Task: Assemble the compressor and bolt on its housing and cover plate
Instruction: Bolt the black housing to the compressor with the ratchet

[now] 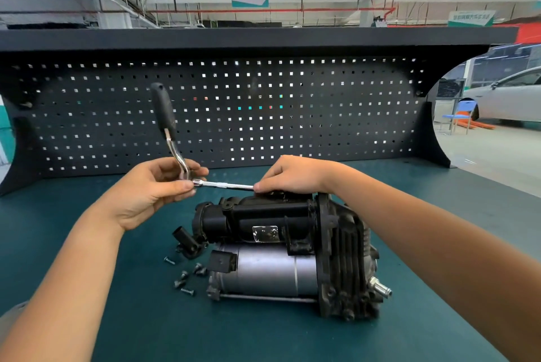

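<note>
1. Just past our hands, the dark pegboard [263,115] stands along the far edge of the worktop [146,317]. Green surface shows out to the left of our left hand [152,191] and to the right of our right forearm.
2. Our left hand curls around the crank wrench [164,111] where its chrome shank bends. The black handle points up and away from us.
3. Our right hand [292,175] pinches the far end of the wrench's extension bar [225,185] with curled fingertips, just above the compressor's top.
4. The compressor [278,250] lies on its side directly beneath and nearer us than both hands. It has a black upper body, a silver motor can [269,271] and a ribbed end casting under our right wrist.
5. Loose screws [187,276] lie scattered below our left hand, beside the compressor's left end.
</note>
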Available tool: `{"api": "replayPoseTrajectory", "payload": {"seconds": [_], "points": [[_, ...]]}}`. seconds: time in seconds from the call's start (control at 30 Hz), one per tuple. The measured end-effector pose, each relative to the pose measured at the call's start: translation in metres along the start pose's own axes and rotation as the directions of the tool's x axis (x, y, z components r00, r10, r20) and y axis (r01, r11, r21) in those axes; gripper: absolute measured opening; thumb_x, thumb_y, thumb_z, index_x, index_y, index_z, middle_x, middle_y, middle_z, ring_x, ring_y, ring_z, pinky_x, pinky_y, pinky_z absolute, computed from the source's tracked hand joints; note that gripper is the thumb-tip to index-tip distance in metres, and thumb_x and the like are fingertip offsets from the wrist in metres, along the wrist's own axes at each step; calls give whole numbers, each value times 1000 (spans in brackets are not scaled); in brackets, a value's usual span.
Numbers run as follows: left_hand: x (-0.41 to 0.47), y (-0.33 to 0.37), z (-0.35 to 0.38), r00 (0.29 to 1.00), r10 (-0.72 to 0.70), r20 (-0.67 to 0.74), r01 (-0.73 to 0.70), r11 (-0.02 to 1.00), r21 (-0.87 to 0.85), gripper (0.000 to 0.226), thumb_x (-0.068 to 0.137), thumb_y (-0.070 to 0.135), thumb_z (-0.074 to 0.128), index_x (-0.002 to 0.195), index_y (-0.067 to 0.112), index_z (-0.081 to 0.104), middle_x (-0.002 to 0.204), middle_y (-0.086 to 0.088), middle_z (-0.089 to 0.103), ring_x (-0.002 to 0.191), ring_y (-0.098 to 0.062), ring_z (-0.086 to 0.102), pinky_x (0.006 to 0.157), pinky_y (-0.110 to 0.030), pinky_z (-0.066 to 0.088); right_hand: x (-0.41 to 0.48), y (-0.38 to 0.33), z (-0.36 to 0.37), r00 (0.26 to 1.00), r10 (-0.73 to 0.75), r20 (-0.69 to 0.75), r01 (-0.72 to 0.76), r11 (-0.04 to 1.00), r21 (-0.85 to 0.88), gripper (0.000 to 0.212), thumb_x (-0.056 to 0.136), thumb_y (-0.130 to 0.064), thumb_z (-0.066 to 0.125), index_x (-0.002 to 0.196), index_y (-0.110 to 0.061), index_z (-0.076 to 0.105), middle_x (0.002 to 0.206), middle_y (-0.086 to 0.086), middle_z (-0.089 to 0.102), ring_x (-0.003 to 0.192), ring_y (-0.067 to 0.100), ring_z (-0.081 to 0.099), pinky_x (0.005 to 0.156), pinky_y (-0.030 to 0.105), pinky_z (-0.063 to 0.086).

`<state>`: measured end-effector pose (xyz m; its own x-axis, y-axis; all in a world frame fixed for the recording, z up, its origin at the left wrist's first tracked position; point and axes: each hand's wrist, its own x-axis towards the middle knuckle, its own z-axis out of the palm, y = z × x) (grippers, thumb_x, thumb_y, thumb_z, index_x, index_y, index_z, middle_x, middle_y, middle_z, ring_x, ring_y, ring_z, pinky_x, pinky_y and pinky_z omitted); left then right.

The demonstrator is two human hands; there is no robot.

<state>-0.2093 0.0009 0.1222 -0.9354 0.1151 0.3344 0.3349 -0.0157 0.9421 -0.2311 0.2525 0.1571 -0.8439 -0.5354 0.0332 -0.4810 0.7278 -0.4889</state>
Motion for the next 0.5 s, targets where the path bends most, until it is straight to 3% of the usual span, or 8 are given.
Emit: {"api": "replayPoseTrajectory", "payload": {"seconds": [0.07,0.13,0.23,0.3,0.4,0.47,0.5], "points": [[-1,1,0,999,-44,-6,45,997,68,27,72,3,59,99,4,63,89,-6,74,81,-13,71,61,-17,56,0,1,-1,999,-41,-20,42,999,19,28,90,-37,58,99,-16,74,90,-7,71,81,7,61,78,18,45],[-1,3,4,993,-111,-49,117,982,149,19,82,13,58,97,3,64,82,-7,74,72,-11,71,54,-15,54,0,2,0,997,-65,-40,65,998,6,27,90,-34,60,101,-15,74,98,-5,72,89,9,63,80,18,45],[3,-2,14,956,-220,-197,268,925,268,38,93,34,51,83,0,65,63,-9,70,46,-6,62,39,-14,46,1,1,2,993,-91,-73,92,996,11,25,88,-33,63,101,-15,74,94,-6,71,83,6,61,80,19,43],[5,-6,19,931,-270,-248,338,893,296,45,95,39,48,78,1,65,60,-5,67,39,-5,57,36,-14,43,-1,1,2,993,-96,-76,96,995,4,25,88,-36,63,98,-16,75,88,-9,71,76,1,59,73,15,43],[6,-7,19,939,-277,-206,310,939,151,32,95,32,50,85,5,63,68,-6,71,52,-5,65,41,-15,48,-3,-1,2,994,-43,-99,46,999,26,44,92,-45,53,85,-6,73,55,-11,58,54,2,52,63,18,38],[6,-5,15,968,-205,-143,213,976,47,18,94,19,50,93,7,63,82,-9,73,67,-9,70,49,-16,52,-1,-1,1,996,17,-91,-13,999,51,59,93,-49,45,107,6,64,77,7,69,76,20,63,80,26,42],[5,-4,13,982,-150,-117,151,989,1,14,93,12,50,95,8,64,90,-9,73,74,-10,71,54,-18,54,-1,-1,1,997,36,-71,-33,998,45,58,93,-48,46,105,6,64,82,10,68,81,23,63,86,31,43]]}}
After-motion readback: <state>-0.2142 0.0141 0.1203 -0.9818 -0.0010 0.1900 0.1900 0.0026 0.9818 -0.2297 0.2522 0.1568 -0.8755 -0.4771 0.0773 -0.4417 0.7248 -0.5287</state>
